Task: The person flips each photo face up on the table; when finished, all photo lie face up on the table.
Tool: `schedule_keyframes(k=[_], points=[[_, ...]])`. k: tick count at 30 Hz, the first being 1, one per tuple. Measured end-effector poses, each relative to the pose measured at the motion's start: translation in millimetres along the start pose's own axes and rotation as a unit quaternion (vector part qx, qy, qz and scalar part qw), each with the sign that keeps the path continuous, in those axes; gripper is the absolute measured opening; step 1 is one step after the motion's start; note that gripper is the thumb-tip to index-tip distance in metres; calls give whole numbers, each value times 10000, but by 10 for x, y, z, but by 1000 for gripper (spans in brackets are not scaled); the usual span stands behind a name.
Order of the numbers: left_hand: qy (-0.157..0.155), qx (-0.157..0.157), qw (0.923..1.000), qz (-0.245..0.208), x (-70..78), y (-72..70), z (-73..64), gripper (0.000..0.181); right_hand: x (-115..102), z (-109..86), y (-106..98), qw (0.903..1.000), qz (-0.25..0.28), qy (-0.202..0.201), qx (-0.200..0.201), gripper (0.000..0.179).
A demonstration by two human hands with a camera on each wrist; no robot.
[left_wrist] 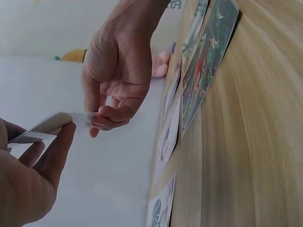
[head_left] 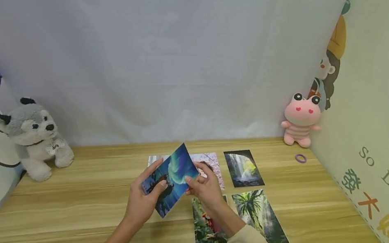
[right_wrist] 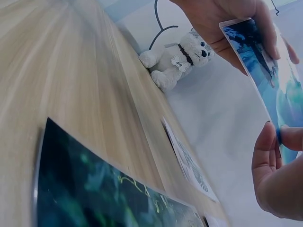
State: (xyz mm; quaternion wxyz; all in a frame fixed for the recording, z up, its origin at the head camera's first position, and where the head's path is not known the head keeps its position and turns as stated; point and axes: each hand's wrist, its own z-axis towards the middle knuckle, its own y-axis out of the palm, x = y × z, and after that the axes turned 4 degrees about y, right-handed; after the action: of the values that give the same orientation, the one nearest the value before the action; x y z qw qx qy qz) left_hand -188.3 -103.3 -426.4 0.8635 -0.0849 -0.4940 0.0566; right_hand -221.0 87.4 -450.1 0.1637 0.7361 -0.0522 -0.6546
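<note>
A glossy photo print [head_left: 177, 173] with a blue and green aurora scene is held tilted above the table, in both hands. My left hand [head_left: 142, 199] pinches its left side, thumb on the picture face. At its right edge, my right hand [head_left: 208, 190] pinches it between thumb and fingers. The right wrist view shows both grips on the print [right_wrist: 260, 61]. Beneath the hands lies a pink blossom photo [head_left: 213, 162], partly covered by the held print. A dark green photo with a red subject [head_left: 203, 238] lies under my right forearm.
To the right on the wood-grain table [head_left: 81, 220] lie a waterfall photo [head_left: 244, 168] and a palm-like tree photo [head_left: 257, 212]. A purple ring [head_left: 301, 158] is near a pink plush toy [head_left: 300, 119]. A husky plush [head_left: 38, 137] sits back left, before a pale curtain [head_left: 170, 58].
</note>
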Motion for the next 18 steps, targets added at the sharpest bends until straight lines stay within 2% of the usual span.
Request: schedule_keyframes(k=[2, 4, 7, 9, 10, 13, 18], points=[[-85, -172, 9998, -47, 5, -29, 7, 52, -4, -5, -20, 9999, -107, -32, 17, 56], [-177, -423, 9981, -406, 7, -73, 21, 51, -12, -10, -46, 9994, -333, -83, 26, 57], [-268, -886, 9901, -1060, 19, -147, 43, 51, -37, -21, -83, 9968, -781, -175, -2, 57], [-297, -1103, 9856, -1248, 19, -189, 60, 52, -58, -27, -101, 9928, -1168, -247, -108, 56], [-289, -1192, 9852, -1198, 18, -206, 68, 51, -70, -30, -107, 9897, -1384, -312, -186, 55], [-328, -1319, 9871, -841, -3, -236, 93, 50, -107, -40, -116, 9747, -2099, -586, -489, 55], [-314, -1559, 9861, -480, -61, -253, 119, 55, -156, -67, -107, 9392, -3110, -1029, -1030, 54]])
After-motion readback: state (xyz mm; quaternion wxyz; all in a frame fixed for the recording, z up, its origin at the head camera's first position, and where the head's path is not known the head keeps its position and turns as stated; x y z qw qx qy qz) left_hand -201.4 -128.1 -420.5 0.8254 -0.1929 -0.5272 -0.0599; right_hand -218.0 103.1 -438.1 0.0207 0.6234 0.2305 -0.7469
